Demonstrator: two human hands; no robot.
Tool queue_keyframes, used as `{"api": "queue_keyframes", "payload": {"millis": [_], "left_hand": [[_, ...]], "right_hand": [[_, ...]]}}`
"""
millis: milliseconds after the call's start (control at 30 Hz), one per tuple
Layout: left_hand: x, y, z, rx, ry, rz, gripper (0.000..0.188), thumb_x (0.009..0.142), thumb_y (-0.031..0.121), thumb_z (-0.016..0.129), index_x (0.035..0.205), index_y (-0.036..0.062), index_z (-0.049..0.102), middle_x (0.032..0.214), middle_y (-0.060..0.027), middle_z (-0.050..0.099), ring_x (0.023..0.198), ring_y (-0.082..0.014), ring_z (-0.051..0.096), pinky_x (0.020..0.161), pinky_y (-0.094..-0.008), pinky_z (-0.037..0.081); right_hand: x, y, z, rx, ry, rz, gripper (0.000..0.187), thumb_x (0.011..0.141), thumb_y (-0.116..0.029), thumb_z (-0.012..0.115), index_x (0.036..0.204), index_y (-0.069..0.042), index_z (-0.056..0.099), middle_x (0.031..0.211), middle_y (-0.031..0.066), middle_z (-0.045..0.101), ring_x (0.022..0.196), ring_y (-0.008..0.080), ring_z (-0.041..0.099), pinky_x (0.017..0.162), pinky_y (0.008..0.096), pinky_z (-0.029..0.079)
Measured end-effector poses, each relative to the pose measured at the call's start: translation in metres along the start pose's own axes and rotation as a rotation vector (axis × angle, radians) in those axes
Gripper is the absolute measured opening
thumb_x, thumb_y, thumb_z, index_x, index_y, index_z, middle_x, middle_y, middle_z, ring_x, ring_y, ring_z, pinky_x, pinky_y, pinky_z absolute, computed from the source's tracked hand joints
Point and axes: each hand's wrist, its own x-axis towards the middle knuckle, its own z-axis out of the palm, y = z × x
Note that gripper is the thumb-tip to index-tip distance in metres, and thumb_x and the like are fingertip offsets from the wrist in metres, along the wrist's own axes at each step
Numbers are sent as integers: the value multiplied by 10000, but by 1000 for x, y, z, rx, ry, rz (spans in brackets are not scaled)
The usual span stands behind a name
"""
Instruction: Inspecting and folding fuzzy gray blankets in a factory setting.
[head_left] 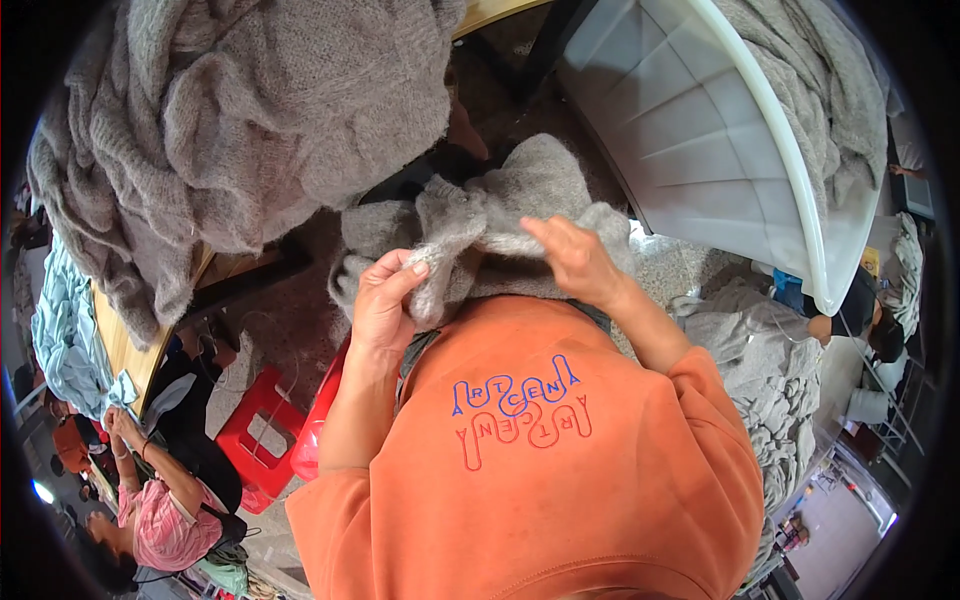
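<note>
A grey fuzzy knitted garment (545, 180) lies bunched across my lap, folded over itself. My left hand (385, 305) grips a rolled part of it, with the thumb pressed on top of the knit. Across from it, my right hand (575, 260) is closed at the band of knit stretched between both hands, its fingertips at the upper edge. Whatever lies under the right palm is hidden from view.
A heap of grey knitwear (270, 110) covers a wooden table (120, 330) at left. A large white plastic bin (690, 140) with more knitwear stands at upper right. Red stools (262, 425) are beside me. Co-workers sit at left, one handling pale blue fabric (70, 310), and at right.
</note>
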Motion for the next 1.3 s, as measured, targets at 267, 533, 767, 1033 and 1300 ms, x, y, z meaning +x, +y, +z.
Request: {"api": "queue_keyframes", "payload": {"millis": [267, 533, 767, 1033, 1300], "left_hand": [[-3, 4, 22, 171, -129, -97, 79, 784, 38, 592, 706, 25, 591, 621, -1, 567, 518, -56, 496, 469, -200, 401], [-3, -2, 18, 194, -134, -17, 105, 809, 57, 582, 719, 4, 600, 612, 11, 546, 502, -33, 437, 434, -191, 328], [-1, -4, 17, 235, -13, 88, 94, 812, 48, 569, 739, 0, 604, 639, -2, 563, 540, -48, 466, 474, -193, 360], [-5, -5, 17, 172, -22, 74, 93, 811, 31, 556, 730, -1, 587, 655, -8, 566, 541, -53, 466, 488, -195, 371], [-5, -10, 10, 82, -54, -1, 30, 774, -28, 571, 796, -12, 583, 720, -38, 598, 607, -76, 534, 539, -204, 430]], "right_hand": [[41, -59, 9, 119, -112, -414, 139, 683, -81, 548, 804, -50, 487, 641, 50, 461, 558, 188, 522, 471, 300, 433], [43, -53, 23, -55, 133, -423, 125, 654, -91, 561, 758, -50, 506, 712, 40, 503, 566, 163, 532, 437, 266, 427], [40, -45, 33, 37, 165, -406, 142, 644, -54, 577, 776, -23, 536, 780, 80, 547, 585, 180, 570, 456, 271, 463], [41, -48, 27, -90, 127, -460, 168, 644, -92, 563, 795, -22, 550, 706, 41, 524, 531, 131, 531, 432, 242, 421], [37, -40, 33, 575, -40, -2, 170, 660, 41, 573, 816, -25, 580, 988, 123, 533, 839, 226, 562, 677, 270, 458]]}}
